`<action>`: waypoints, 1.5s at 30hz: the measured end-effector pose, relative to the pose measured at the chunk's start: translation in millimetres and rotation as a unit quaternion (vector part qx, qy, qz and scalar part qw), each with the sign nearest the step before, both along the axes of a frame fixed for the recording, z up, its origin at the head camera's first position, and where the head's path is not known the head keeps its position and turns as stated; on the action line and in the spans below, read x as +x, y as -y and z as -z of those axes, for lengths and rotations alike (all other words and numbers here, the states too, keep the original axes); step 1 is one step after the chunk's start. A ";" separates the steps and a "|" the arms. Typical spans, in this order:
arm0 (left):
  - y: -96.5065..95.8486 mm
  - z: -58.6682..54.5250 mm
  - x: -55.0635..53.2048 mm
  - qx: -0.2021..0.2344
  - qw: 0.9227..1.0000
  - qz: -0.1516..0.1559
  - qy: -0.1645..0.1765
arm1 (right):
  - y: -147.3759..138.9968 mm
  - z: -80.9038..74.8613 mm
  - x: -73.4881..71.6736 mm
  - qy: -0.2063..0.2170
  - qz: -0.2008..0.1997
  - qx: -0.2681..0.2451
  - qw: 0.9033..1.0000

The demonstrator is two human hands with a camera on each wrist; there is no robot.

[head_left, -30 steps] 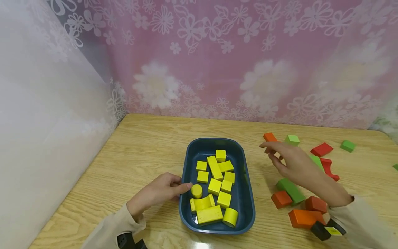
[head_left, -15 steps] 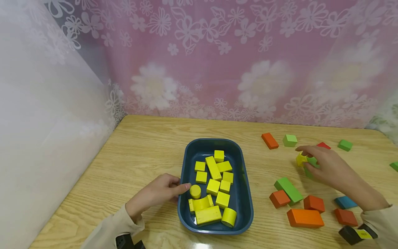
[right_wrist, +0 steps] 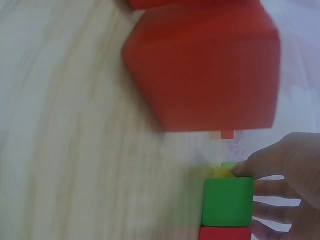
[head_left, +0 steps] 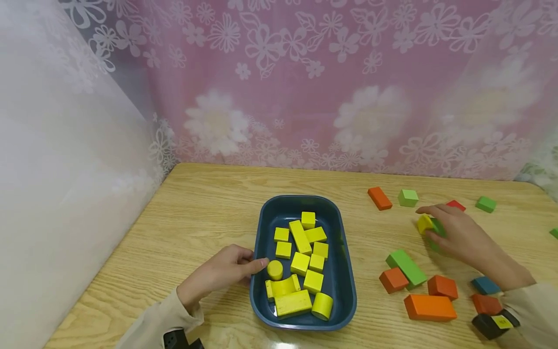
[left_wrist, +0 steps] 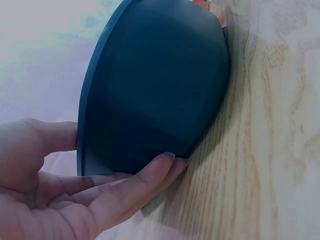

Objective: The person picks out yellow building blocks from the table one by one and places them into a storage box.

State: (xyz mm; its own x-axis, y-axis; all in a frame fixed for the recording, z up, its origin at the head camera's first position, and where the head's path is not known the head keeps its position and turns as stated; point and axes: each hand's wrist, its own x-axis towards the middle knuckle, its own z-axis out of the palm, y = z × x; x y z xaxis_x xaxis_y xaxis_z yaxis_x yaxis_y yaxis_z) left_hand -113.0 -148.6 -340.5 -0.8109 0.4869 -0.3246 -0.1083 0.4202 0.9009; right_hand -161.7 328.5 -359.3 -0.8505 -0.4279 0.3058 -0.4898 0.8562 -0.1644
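Note:
In the head view, my left hand [head_left: 224, 271] holds the left rim of a dark blue plastic tray [head_left: 348, 271]. Its thumb lies over the rim, and in the left wrist view the fingers [left_wrist: 135, 187] press the outer wall. Several yellow toy blocks [head_left: 293, 303] of different shapes lie inside the tray. Over on the right, my right hand [head_left: 466, 237] pinches a small yellow block [head_left: 424, 224] between thumb and forefinger. A green block [head_left: 437, 228] is right beside it, partly covered by the hand. The right wrist view shows that green block next to a red block [right_wrist: 225, 233].
Several loose blocks lie around the right hand: an orange one [head_left: 430, 308], a long green one [head_left: 406, 269], a blue one [head_left: 486, 285] and a light green one [head_left: 408, 198]. A floral curtain [head_left: 279, 97] hangs behind the wooden table [head_left: 209, 203].
My right hand has moved right, from beside the tray to the loose blocks, and taken hold of the yellow block, now slightly turned. My left hand stays on the tray.

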 end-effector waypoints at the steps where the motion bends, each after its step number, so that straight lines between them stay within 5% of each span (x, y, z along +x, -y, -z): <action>1: -0.1 -0.2 0.2 -0.001 1.000 0.000 0.000 | -0.2 1.1 -0.4 -0.001 0.002 0.001 1.000; 12: 0.2 -0.5 0.7 -0.003 1.000 -0.003 0.003 | -0.7 10.2 -4.8 -0.043 -0.005 0.021 0.999; 24: -1.2 -0.4 0.0 -0.004 1.000 -0.003 0.002 | 3.3 11.5 -4.7 -0.044 0.005 0.023 0.999; 34: -1.1 1.7 -2.1 -0.001 1.000 -0.001 0.000 | 30.1 -10.5 -10.1 -0.114 -0.080 -0.017 0.990; 39: 0.3 1.3 -1.7 -0.003 1.000 0.002 -0.006 | 68.7 -34.9 -6.5 -0.125 -0.130 -0.052 0.982; 45: -1.0 -1.1 -0.1 -0.008 1.000 -0.002 -0.001 | 120.8 -52.6 1.0 -0.113 -0.199 -0.023 0.973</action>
State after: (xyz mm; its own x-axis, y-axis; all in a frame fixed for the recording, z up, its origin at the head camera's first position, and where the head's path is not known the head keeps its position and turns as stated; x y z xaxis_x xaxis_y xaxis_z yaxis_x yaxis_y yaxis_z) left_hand -113.0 -147.6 -339.4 -0.8132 0.4789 -0.3307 -0.1084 0.4336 0.8946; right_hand -160.7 207.7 -306.8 -0.5298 -0.6909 0.4919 -0.8089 0.5860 -0.0481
